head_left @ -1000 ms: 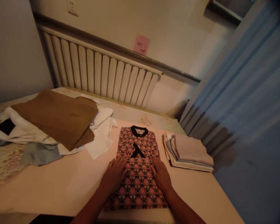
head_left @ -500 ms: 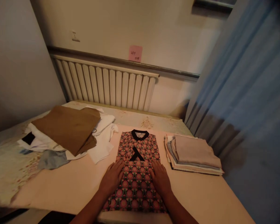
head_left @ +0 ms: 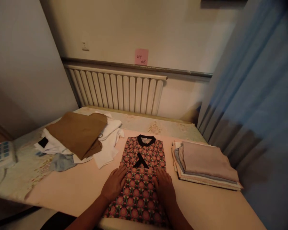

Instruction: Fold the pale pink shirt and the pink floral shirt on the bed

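Observation:
A patterned shirt (head_left: 141, 188) with pink and green flower motifs lies flat in front of me, its sides folded in. Its black collar (head_left: 146, 140) points away from me, and crossed black strips (head_left: 141, 160) show on its upper half. On the shirt's left edge rests my left hand (head_left: 115, 182), palm down with fingers stretched out. My right hand (head_left: 165, 185) lies the same way on the right edge. Neither hand grips the cloth.
To the right sits a stack of folded garments (head_left: 208, 163), a pinkish one on top. On the left is a loose heap with a brown cloth (head_left: 78, 131) over white ones. A radiator (head_left: 120, 91) runs behind the table, and a blue curtain (head_left: 254, 111) hangs at right.
The view has shifted slightly left, bringing a pale device with blue panels into sight at the left edge. Both hands stay flat on the shirt, nearly unmoved.

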